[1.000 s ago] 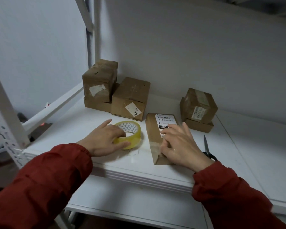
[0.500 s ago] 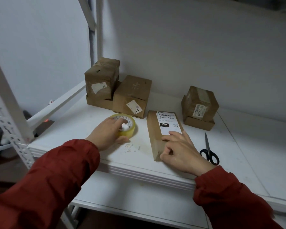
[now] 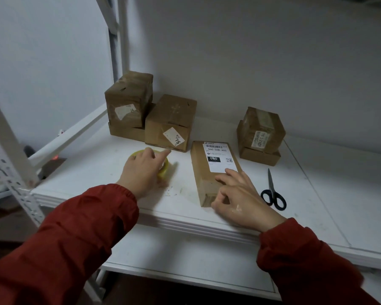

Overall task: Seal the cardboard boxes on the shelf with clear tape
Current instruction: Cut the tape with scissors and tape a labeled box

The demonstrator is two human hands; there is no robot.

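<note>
The left hand [image 3: 144, 170] lies palm-down over the yellow tape roll [image 3: 164, 167], fingers curled around it in a loose grip, forefinger pointing far-right. The right hand [image 3: 240, 200] rests on the near end of the long labelled box [image 3: 209, 172], thumb at its near edge, fingers bent and spread, clamped on nothing. This box lies flat near the shelf [image 3: 97, 172] front edge. Scissors [image 3: 272, 191] lie just right. Bare shelf surface stretches right of them; stacked boxes [image 3: 150, 113] stand far left.
</note>
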